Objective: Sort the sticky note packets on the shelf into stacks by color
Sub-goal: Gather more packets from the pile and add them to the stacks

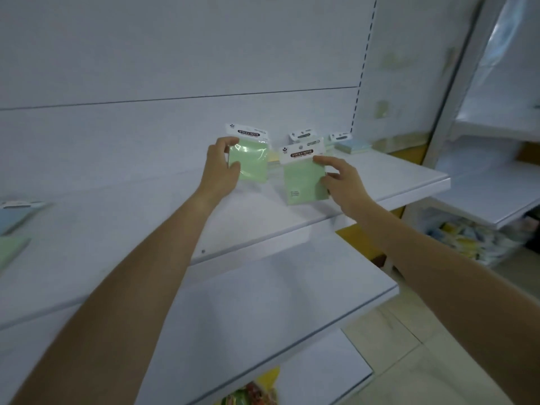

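Green sorting underway: we find left hand (219, 171) gripping one packet (252, 166), right hand (343, 185) gripping its twin (304, 182) at three o'clock; next, stack them.

"STICKY NOTE" on dark band stood on white header card of pale green plastic-wrapped packet (252, 163), gripped by left hand (219, 171). Same words on second pale green packet (304, 178), pinched by right hand (342, 182). Smaller print unreadable.

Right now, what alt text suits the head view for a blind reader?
The left hand grips a green sticky note packet and the right hand pinches a second green packet, at a white shelf. A blue stack lies farther back on it.
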### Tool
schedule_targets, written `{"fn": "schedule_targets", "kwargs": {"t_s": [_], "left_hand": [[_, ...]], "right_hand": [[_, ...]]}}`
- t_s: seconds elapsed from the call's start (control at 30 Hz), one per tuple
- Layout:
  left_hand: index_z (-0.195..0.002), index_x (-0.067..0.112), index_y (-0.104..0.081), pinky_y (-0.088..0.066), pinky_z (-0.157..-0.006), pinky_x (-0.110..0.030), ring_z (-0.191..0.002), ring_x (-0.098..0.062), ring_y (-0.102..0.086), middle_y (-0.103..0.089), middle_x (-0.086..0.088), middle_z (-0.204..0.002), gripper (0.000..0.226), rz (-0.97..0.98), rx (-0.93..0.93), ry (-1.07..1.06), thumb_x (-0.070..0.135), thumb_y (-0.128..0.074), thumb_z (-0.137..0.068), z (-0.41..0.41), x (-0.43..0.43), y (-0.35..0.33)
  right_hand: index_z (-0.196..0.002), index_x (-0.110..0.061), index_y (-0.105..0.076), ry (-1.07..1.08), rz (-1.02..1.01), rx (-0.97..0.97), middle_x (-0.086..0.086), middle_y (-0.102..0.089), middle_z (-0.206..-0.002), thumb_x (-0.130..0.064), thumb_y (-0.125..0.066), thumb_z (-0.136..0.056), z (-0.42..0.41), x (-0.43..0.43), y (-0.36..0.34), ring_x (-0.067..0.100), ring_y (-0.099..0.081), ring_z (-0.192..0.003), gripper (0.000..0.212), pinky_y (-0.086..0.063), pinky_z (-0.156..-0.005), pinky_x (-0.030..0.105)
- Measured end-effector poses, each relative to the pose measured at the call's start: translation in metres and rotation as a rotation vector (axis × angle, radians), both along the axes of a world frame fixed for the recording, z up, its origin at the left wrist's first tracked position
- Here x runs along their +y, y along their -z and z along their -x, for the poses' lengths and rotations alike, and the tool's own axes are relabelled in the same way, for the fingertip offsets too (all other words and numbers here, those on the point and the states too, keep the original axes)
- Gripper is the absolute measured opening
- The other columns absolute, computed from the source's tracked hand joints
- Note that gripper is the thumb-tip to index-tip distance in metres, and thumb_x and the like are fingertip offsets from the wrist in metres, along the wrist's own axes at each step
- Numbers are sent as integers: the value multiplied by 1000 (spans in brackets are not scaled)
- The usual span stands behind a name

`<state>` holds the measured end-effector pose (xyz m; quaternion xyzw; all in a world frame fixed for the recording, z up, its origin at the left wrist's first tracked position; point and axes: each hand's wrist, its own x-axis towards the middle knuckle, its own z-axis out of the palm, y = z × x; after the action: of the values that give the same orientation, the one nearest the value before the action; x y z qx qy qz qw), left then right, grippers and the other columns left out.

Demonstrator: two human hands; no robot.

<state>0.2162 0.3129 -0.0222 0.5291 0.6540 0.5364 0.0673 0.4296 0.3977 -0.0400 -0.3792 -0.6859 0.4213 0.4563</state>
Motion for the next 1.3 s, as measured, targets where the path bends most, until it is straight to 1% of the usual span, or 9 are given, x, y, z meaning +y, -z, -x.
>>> {"fn": "schedule_targets", "kwargs": {"t_s": [0.17,0.3,0.43,0.5,0.63,0.77,1.0,1.2,1.3], "left_hand": [[-127,3,-43,-40,-105,-46,-121,-29,-42,-41,-20,-127,48,-12,-33,-72,-12,-41,-81,-56,41,8],[-128,5,-43,-39,-106,-44,-120,-31,-43,-40,-21,-129,49,2,-38,-124,-10,-40,-82,-68,75,1],[-129,8,-43,-32,-104,-27,-123,-26,-40,-39,-18,-133,50,-14,-49,-178,-9,-40,-82,-72,117,-11],[-130,9,-43,-32,-105,-27,-121,-23,-40,-40,-15,-132,50,-29,-66,-190,-9,-40,-83,-70,138,-12],[-131,8,-43,-36,-109,-39,-123,-22,-41,-39,-16,-133,50,-50,-122,-217,-8,-40,-84,-63,176,-13],[-130,7,-44,-39,-107,-44,-125,-25,-41,-41,-17,-134,50,-86,-141,-248,-8,-41,-83,-52,203,-14],[-128,12,-46,-43,-105,-43,-112,-10,-43,-46,-12,-128,49,-141,-191,-372,-5,-43,-82,-29,214,-20],[-126,16,-48,-44,-101,-50,-118,-34,-51,-46,-15,-130,48,-129,-210,-436,-3,-46,-82,-30,225,-20],[-126,13,-48,-47,-99,-49,-113,-29,-52,-46,-18,-130,48,-130,-218,-441,-5,-46,-83,-37,234,-21]], "right_hand": [[-120,-18,-56,-6,58,-3,3,-44,-136,9,-36,-86,-58,50,6,19,-52,-103,48,-49,-86,34],[-118,-21,-57,-13,61,18,4,-44,-136,9,-36,-86,-81,91,6,20,-53,-102,48,-46,-70,22],[-120,-17,-56,-19,85,47,4,-48,-123,10,-35,-86,-87,134,-3,10,-53,-81,48,-40,-46,9],[-120,-16,-56,-25,76,58,4,-48,-121,9,-35,-86,-86,157,-7,7,-51,-75,48,-39,-43,10],[-121,-17,-56,-24,92,93,7,-50,-126,9,-37,-87,-74,202,-20,16,-54,-88,47,-44,-64,22],[-124,-14,-55,-49,72,84,4,-48,-121,9,-36,-87,-55,238,-33,18,-49,-91,47,-41,-64,25],[-129,-9,-50,-208,28,-44,11,-48,-136,10,-36,-85,3,285,-42,18,-48,-101,49,-43,-58,7],[-130,-8,-50,-321,-68,-282,12,-57,-122,5,-39,-85,35,305,-32,15,-45,-97,49,-41,-82,20],[-131,-8,-49,-311,-181,-406,13,-54,-133,0,-43,-86,38,307,-28,23,-52,-112,46,-38,-100,30]]}}
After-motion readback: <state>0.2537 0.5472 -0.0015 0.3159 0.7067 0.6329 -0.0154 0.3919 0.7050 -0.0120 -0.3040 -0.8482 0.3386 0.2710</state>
